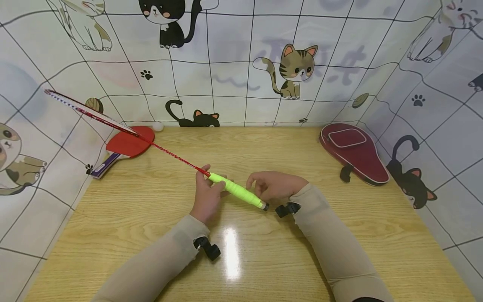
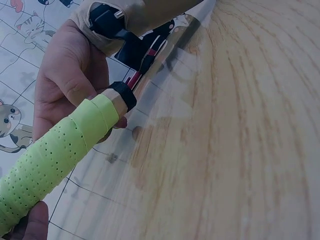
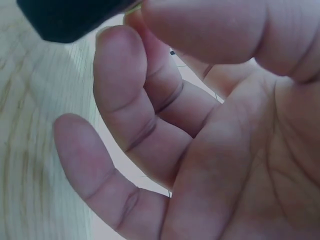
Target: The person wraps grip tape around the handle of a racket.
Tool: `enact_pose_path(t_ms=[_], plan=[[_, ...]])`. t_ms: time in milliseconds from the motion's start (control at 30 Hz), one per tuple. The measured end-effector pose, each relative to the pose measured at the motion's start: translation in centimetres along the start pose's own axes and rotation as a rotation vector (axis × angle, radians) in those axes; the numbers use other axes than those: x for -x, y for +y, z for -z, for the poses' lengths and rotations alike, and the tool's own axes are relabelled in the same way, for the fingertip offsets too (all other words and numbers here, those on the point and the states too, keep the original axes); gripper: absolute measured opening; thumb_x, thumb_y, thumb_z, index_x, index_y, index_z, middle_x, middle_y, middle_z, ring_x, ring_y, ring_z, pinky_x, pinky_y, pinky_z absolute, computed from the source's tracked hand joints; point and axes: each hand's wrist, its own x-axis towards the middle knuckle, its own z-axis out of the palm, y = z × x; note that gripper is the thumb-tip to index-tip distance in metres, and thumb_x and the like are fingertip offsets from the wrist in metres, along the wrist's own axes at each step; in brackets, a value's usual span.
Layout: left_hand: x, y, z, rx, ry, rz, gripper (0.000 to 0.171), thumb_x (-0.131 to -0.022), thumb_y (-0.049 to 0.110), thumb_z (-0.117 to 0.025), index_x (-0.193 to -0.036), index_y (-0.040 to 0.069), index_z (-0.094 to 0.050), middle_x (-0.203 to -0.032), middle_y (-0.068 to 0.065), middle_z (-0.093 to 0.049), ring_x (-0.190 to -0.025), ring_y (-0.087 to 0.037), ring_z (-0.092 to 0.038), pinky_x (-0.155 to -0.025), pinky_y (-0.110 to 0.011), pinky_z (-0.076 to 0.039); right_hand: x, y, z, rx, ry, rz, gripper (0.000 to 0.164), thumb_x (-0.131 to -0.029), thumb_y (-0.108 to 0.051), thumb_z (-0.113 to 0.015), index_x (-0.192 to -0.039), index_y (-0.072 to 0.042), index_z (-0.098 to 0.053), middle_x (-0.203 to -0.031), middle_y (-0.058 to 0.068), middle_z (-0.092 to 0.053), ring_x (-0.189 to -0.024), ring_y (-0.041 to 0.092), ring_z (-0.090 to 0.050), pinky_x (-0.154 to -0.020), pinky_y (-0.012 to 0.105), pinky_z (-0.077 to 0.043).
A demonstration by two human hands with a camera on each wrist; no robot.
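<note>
A badminton racket (image 1: 173, 155) with a red shaft slants across the table, its head up at the left. Its handle is wrapped in perforated yellow-green grip tape (image 2: 55, 155). My left hand (image 1: 208, 195) holds the handle near the shaft, thumb on top. At the butt end, my right hand (image 1: 277, 184) has its fingers bent and seems to pinch the edge of the tape between thumb and forefinger. Bare wood and a dark butt cap (image 2: 125, 95) show past the tape. In the right wrist view the cap (image 3: 75, 17) is cut off and the other fingers are loosely curled.
A red table tennis bat (image 1: 130, 142) lies at the back left under the racket's head, beside a white ball (image 1: 157, 126). A dark red bat case (image 1: 354, 153) lies at the back right. Cat-patterned cloth (image 1: 234, 63) stands behind and at both sides.
</note>
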Motion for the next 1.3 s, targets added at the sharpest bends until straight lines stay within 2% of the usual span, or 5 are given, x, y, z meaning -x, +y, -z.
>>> enact_pose_path(t_ms=[300, 533, 767, 1067, 1300], plan=[[0.1, 0.1, -0.3, 0.071, -0.003, 0.017, 0.073, -0.095, -0.012, -0.051, -0.154, 0.014, -0.017, -0.138, -0.031, -0.052, -0.127, -0.047, -0.063, -0.094, -0.043, -0.060, -0.1, -0.1, -0.1, 0.081, 0.052, 0.002, 0.027, -0.104, -0.015, -0.060, -0.130, -0.018, -0.064, -0.117, 0.006, -0.069, -0.106, 0.021, -0.063, -0.092, 0.039, -0.052], [0.3, 0.3, -0.7, 0.136, -0.026, 0.008, 0.060, -0.095, -0.014, -0.048, -0.141, 0.016, -0.024, -0.137, -0.033, -0.052, -0.130, -0.050, -0.061, -0.095, -0.044, -0.059, 0.3, -1.0, -0.4, -0.071, 0.003, -0.026, 0.026, -0.107, -0.016, -0.061, -0.131, -0.010, -0.057, -0.091, 0.009, -0.072, -0.069, 0.018, -0.062, -0.065, 0.033, -0.054], [0.5, 0.3, -0.8, 0.190, -0.066, 0.013, 0.056, -0.094, -0.015, -0.047, -0.131, 0.021, -0.026, -0.134, -0.026, -0.056, -0.126, -0.040, -0.067, -0.094, -0.039, -0.059, 1.1, -1.2, -0.8, -0.055, 0.049, -0.048, 0.030, -0.101, -0.014, -0.070, -0.128, -0.015, -0.057, -0.088, 0.008, -0.073, -0.064, 0.017, -0.061, -0.062, 0.033, -0.053], [0.7, 0.5, -0.9, 0.223, -0.143, 0.000, 0.057, -0.092, -0.017, -0.044, -0.129, 0.022, -0.026, -0.134, -0.016, -0.057, -0.135, -0.040, -0.061, -0.103, -0.039, -0.055, 2.8, -1.1, -3.3, -0.034, 0.262, -0.005, 0.027, -0.102, -0.016, -0.068, -0.127, -0.017, -0.056, -0.105, 0.013, -0.072, -0.087, 0.026, -0.068, -0.069, 0.037, -0.055], [1.0, 0.5, -1.0, 0.257, -0.225, 0.006, 0.053, -0.097, -0.016, -0.045, -0.127, 0.024, -0.029, -0.140, -0.014, -0.054, -0.137, -0.037, -0.058, -0.107, -0.037, -0.052, 3.8, -1.5, -6.0, -0.040, 0.494, -0.005, 0.034, -0.102, -0.021, -0.072, -0.133, -0.018, -0.057, -0.104, 0.008, -0.073, -0.075, 0.021, -0.059, -0.067, 0.036, -0.050]])
